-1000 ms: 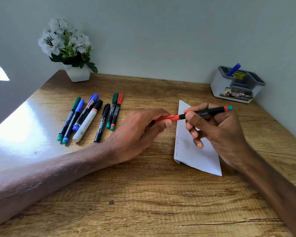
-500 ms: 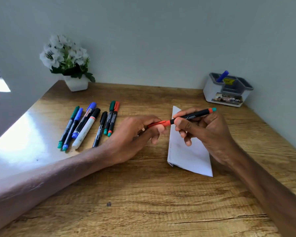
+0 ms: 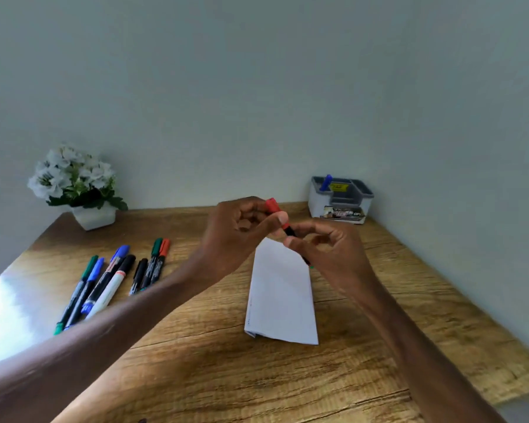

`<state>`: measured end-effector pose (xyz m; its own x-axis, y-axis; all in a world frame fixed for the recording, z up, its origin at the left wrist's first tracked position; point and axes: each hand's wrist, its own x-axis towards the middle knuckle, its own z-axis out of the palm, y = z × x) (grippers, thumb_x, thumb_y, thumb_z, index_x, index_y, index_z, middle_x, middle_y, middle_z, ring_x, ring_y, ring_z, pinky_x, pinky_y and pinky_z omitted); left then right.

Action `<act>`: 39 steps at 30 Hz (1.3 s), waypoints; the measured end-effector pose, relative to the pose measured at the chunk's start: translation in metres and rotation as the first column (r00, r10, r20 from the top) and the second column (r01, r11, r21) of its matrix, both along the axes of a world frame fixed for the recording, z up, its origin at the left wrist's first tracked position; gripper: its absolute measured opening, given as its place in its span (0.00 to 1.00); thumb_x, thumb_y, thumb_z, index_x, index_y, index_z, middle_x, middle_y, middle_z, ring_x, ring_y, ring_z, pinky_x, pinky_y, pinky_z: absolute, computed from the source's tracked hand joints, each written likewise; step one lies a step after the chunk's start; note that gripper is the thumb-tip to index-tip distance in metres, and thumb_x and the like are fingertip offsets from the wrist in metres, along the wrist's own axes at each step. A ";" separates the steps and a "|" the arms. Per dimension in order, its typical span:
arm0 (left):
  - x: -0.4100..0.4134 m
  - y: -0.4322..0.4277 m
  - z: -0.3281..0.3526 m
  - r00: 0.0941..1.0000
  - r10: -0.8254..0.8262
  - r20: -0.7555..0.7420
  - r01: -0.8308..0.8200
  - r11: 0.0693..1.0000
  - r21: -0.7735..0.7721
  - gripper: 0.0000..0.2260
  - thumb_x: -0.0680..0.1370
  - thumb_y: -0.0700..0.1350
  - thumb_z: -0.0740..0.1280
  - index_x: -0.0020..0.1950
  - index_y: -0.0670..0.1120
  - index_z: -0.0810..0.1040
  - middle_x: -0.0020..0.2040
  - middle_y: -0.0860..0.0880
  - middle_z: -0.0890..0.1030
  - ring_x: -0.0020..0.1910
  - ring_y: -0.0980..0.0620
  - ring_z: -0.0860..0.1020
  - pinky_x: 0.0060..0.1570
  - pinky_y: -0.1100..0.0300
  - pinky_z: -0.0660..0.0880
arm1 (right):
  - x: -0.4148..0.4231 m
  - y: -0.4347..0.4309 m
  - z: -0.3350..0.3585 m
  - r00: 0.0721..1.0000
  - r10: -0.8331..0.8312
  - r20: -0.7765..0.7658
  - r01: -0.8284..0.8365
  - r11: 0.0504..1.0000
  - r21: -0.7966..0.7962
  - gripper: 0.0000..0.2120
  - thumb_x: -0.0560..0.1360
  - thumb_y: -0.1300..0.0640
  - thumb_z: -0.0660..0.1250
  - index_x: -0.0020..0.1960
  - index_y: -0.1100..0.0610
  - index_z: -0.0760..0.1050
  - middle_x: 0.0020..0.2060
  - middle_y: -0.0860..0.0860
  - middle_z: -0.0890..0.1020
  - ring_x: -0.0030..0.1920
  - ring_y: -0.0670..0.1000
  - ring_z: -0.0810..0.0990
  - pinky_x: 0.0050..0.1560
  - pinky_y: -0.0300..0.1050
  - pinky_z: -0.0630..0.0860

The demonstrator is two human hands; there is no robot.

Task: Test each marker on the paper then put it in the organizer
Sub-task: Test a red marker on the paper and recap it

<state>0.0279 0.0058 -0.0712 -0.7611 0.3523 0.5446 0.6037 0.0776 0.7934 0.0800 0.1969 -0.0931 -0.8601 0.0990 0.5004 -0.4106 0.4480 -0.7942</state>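
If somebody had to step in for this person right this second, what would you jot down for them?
Left hand: gripping the red cap end of the red-capped marker, raised above the desk.
Right hand: gripping the black barrel of the same marker. Whether the cap is on or off cannot be told.
Paper: folded, lying flat on the desk below the hands.
Done: one blue marker stands in the organizer at the back right.
Left: finish this marker and put it away, then test and store the seven markers lying at the left.
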 end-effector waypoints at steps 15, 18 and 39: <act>-0.094 0.014 -0.047 0.987 0.139 0.078 -0.081 0.860 -0.504 0.10 0.81 0.55 0.67 0.54 0.50 0.83 0.51 0.59 0.83 0.49 0.62 0.79 0.49 0.65 0.74 | -0.084 0.080 0.049 0.824 -0.458 -0.333 0.470 0.881 -0.050 0.38 0.75 0.66 0.75 0.78 0.49 0.62 0.53 0.56 0.85 0.48 0.46 0.86 0.47 0.38 0.84; -0.097 0.011 -0.054 0.990 0.122 0.073 -0.070 0.864 -0.498 0.12 0.81 0.55 0.68 0.57 0.49 0.84 0.54 0.57 0.84 0.52 0.63 0.80 0.56 0.61 0.77 | -0.104 0.086 0.053 0.781 -0.477 -0.402 0.512 0.858 -0.023 0.36 0.75 0.66 0.74 0.78 0.51 0.62 0.56 0.57 0.84 0.49 0.46 0.86 0.51 0.39 0.83; -0.098 0.011 -0.052 0.996 0.074 0.046 -0.036 0.833 -0.552 0.13 0.83 0.51 0.65 0.59 0.46 0.84 0.56 0.52 0.84 0.56 0.55 0.80 0.59 0.57 0.75 | -0.131 0.091 0.008 0.844 -0.490 -0.217 0.521 0.846 0.113 0.26 0.79 0.66 0.69 0.74 0.53 0.68 0.56 0.57 0.85 0.56 0.54 0.84 0.58 0.50 0.83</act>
